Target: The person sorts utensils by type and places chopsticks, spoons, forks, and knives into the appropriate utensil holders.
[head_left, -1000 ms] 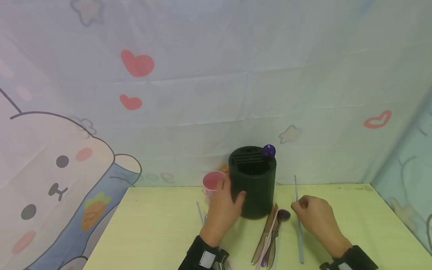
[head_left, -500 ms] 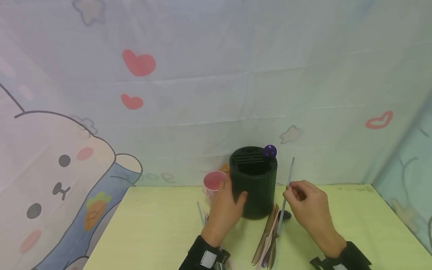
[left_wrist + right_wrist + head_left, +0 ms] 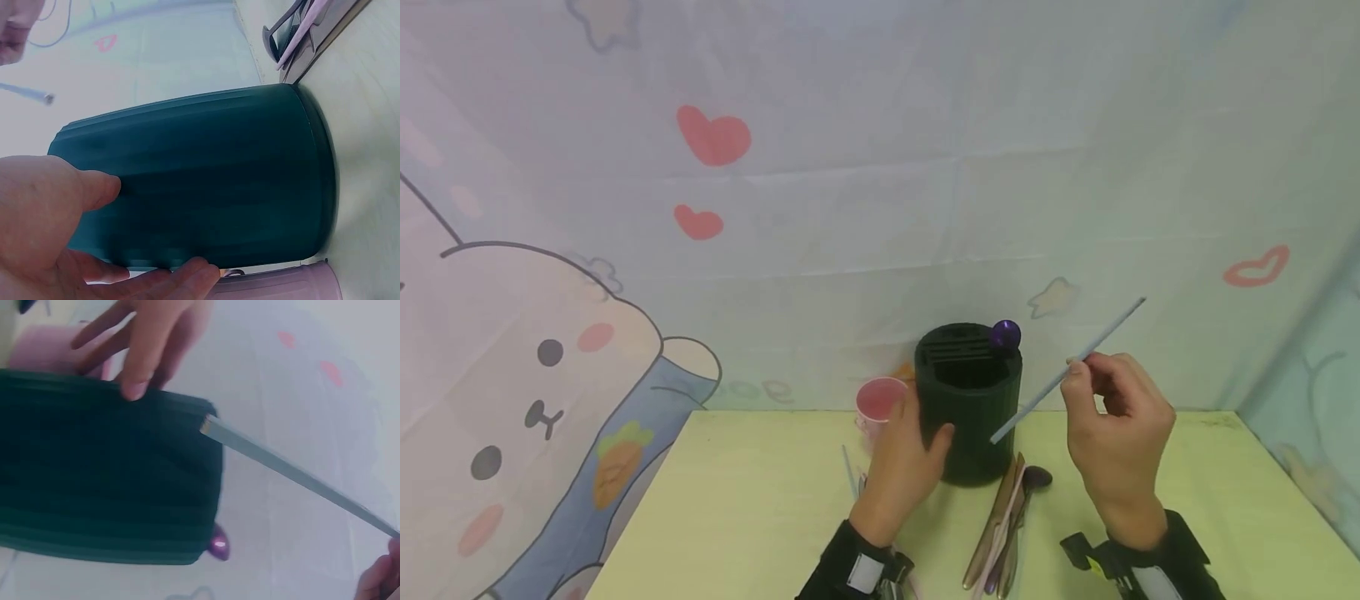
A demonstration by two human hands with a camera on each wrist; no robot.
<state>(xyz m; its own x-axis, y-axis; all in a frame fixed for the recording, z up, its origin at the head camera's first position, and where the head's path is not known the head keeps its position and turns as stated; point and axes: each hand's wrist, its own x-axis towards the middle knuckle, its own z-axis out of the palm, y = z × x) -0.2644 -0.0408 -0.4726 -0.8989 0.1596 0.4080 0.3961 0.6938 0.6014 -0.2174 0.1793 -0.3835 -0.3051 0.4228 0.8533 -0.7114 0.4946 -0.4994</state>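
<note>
A dark green utensil holder (image 3: 973,437) with a slotted top stands on the table, the round end of a purple spoon (image 3: 1005,335) showing at its rim. My left hand (image 3: 898,471) rests against the holder's left side, its thumb on the front; in the left wrist view the fingers (image 3: 194,278) lie fairly straight along the wall. My right hand (image 3: 1120,437) pinches a light blue chopstick (image 3: 1037,398) above the table, right of the holder. The chopstick slants, its thicker end low before the holder and, in the right wrist view, close to the holder's top edge.
Several utensils, among them brown-handled pieces (image 3: 988,533) and a dark spoon (image 3: 1037,477), lie in front of the holder. A pink cup (image 3: 880,400) stands behind my left hand. More thin sticks (image 3: 848,471) lie partly hidden by my left arm. A printed cloth (image 3: 850,208) hangs behind the table.
My right hand has lifted the chopstick off the table, raised it and tilted it so its thicker end points toward the holder. The left hand stays at the holder.
</note>
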